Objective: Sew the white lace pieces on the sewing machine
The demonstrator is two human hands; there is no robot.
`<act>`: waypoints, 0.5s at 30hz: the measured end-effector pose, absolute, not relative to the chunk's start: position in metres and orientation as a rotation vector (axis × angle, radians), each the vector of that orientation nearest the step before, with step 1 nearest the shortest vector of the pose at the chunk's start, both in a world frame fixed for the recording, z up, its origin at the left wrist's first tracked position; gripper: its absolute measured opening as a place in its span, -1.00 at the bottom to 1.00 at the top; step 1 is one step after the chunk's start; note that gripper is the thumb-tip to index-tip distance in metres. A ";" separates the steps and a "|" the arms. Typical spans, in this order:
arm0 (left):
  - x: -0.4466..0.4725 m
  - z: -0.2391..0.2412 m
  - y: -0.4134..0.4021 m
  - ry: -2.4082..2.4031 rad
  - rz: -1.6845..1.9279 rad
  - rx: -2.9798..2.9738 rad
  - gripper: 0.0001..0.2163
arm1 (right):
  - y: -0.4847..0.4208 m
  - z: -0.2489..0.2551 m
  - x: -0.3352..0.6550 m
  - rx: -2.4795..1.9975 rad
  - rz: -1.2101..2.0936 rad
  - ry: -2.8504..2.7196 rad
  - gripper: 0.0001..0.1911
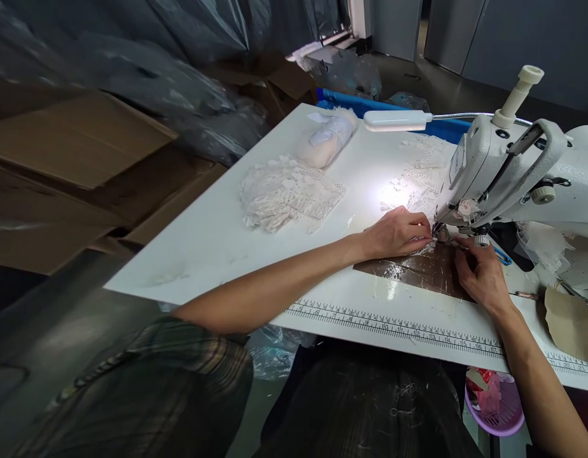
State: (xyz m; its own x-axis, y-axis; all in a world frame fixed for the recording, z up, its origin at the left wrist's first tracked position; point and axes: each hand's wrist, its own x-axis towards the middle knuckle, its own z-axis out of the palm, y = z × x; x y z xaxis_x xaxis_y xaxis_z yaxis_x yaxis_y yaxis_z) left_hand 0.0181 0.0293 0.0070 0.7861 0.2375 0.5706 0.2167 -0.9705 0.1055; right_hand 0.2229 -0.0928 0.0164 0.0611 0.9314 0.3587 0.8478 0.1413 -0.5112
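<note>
My left hand (399, 234) is closed, its fingertips pinching a small piece of white lace (424, 248) right beside the needle of the white sewing machine (475, 159). On the other side of the presser foot, my right hand (482, 277) has its fingers bent together; what they grip, if anything, is too small to make out. Both hands rest over a shiny brown sheet (418, 272) on the table (212, 254). Behind the left hand, more lace pieces (415, 181) lie under the lamp's light.
A heap of white lace (287, 191) and a wrapped cream bundle (327, 137) lie left on the table. A lamp (398, 121) hangs over it. A printed ruler (394, 324) follows the front edge. Cardboard boxes (74, 137) stand left; a purple basket (499, 413) sits below.
</note>
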 end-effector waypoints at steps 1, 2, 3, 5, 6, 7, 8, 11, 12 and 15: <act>0.018 0.007 0.029 0.367 0.941 2.957 -0.74 | -0.093 0.017 0.223 -1.717 0.174 -1.793 -0.77; 0.017 0.007 0.029 0.361 0.933 2.973 -0.74 | -0.093 0.017 0.223 -1.720 0.176 -1.796 -0.76; 0.017 0.007 0.029 0.358 0.921 2.984 -0.75 | -0.093 0.018 0.222 -1.720 0.177 -1.797 -0.76; 0.017 0.008 0.029 0.363 0.870 3.000 -0.75 | -0.093 0.018 0.222 -1.721 0.183 -1.799 -0.74; 0.018 0.008 0.029 0.372 0.834 3.007 -0.74 | -0.093 0.018 0.222 -1.723 0.188 -1.801 -0.74; 0.018 0.008 0.029 0.381 0.805 3.012 -0.74 | -0.093 0.018 0.222 -1.723 0.191 -1.803 -0.73; 0.018 0.009 0.029 0.385 0.783 3.015 -0.74 | -0.093 0.017 0.222 -1.719 0.191 -1.806 -0.73; 0.019 0.008 0.029 0.387 0.765 3.014 -0.77 | -0.094 0.015 0.221 -1.687 0.184 -1.834 -0.67; 0.019 0.008 0.029 0.387 0.764 3.011 -0.77 | -0.094 0.014 0.220 -1.678 0.185 -1.854 -0.64; 0.018 0.010 0.028 0.397 0.747 3.010 -0.75 | -0.093 0.014 0.218 -1.689 0.158 -1.956 -0.59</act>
